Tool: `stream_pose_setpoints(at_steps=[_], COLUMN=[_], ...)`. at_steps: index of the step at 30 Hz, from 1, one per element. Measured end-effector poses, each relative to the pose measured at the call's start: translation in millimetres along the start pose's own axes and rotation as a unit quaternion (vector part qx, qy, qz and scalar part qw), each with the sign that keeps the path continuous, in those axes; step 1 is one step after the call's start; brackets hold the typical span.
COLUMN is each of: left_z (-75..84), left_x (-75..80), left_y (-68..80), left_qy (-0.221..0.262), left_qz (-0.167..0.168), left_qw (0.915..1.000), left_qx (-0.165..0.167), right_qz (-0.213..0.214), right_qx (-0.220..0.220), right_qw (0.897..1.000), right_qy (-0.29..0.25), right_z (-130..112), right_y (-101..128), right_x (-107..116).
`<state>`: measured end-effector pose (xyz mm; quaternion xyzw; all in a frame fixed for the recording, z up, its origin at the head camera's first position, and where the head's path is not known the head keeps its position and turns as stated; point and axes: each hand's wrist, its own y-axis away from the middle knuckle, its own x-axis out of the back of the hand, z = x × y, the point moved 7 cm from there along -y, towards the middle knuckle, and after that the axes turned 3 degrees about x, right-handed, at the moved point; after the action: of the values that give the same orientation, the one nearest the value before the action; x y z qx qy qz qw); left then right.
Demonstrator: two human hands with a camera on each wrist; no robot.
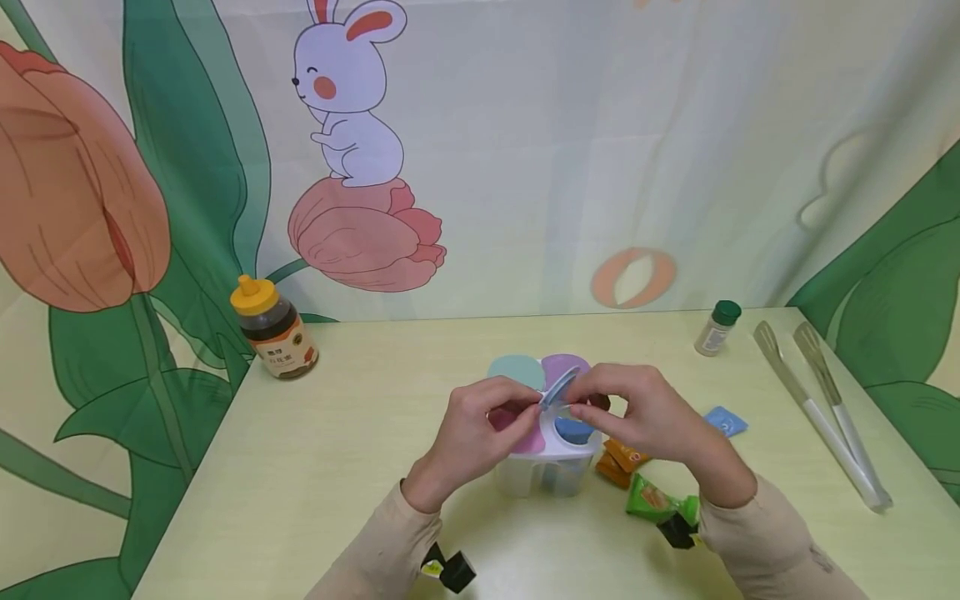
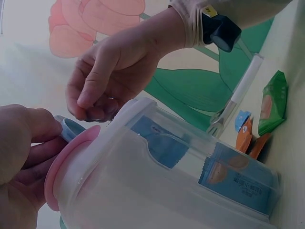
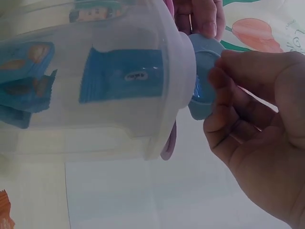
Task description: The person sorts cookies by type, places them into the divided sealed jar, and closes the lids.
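A clear storage container (image 1: 517, 479) with a white top stands before me, and its blue flip lid (image 1: 561, 387) is raised. My left hand (image 1: 480, 421) pinches the lid's edge between thumb and fingertips. On the other side, my right hand (image 1: 645, 412) has its fingers loosely curved beside the lid and over the opening, with nothing visible between them. Under that opening, a blue snack packet (image 3: 126, 75) shows through the clear wall. Further blue packets (image 2: 238, 179) lie lower inside. Teal (image 1: 517, 371), purple (image 1: 562, 367) and pink (image 1: 528, 440) lids cover the other openings.
Orange packets (image 1: 618, 462), a green packet (image 1: 648, 498) and a small blue packet (image 1: 726, 421) lie right of the container. Farther right are two long white-handled utensils (image 1: 832, 425) and a green-capped bottle (image 1: 717, 327). A yellow-capped jar (image 1: 279, 333) stands back left.
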<state>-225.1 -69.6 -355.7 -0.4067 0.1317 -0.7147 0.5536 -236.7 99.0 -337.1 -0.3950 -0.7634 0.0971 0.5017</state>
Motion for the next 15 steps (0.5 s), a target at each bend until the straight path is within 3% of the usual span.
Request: stream_pose_setpoints(at_steps=[8, 15], left_z=[-2.0, 0.2], left_x=[-0.7, 0.0], left_y=[0.0, -0.8], left_qy=[0.007, 0.007], left_qz=[-0.002, 0.002], left_qw=[0.9999, 1.0000], left_qx=[0.010, 0.002], right_qz=[-0.077, -0.083], right_qx=[0.000, -0.002], right_qw=[0.997, 0.996], right_qy=[0.024, 0.038], right_z=[2.2, 5.1], right_y=[5.8, 7.0], right_x=[-10.6, -12.7])
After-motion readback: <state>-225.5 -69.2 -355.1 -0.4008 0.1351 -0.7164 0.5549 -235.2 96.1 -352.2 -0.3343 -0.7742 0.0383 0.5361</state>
